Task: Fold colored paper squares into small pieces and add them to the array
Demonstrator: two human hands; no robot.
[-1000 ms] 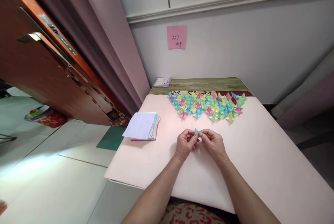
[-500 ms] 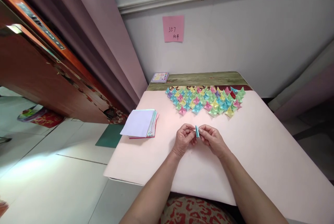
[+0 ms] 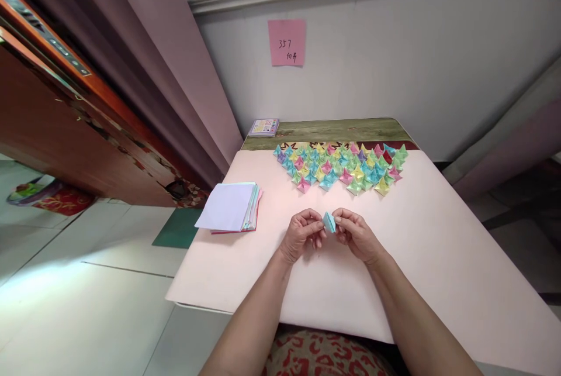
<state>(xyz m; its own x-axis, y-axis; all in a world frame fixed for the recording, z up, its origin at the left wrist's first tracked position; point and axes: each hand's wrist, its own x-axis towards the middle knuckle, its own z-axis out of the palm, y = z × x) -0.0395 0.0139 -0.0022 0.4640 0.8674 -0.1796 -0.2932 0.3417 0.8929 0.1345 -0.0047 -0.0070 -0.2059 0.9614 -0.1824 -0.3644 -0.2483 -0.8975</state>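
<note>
A small folded piece of light-blue paper [image 3: 329, 222] is held up between my two hands, just above the table. My left hand [image 3: 303, 233] pinches its left side between thumb and fingers. My right hand [image 3: 356, 234] grips the right side the same way. The paper has a diamond-like outline with layered edges facing right. Beyond my hands, several folded paper pieces [image 3: 326, 181] in blue, green, yellow and pink stand in rows. To the left lies a stack of square coloured paper [image 3: 225, 206] with a pale lilac sheet on top.
The table [image 3: 438, 259] has a pale pink cover and a wood-patterned back strip. A small printed pack [image 3: 264, 126] lies at its far left corner. A pink note [image 3: 287, 42] hangs on the wall. A curtain and a wooden door [image 3: 100, 136] stand at left.
The blue folded paper has turned, so its flat diamond-shaped side shows where a narrow edge showed before. Both hands still hold it. The camera view has shifted slightly to the right.
</note>
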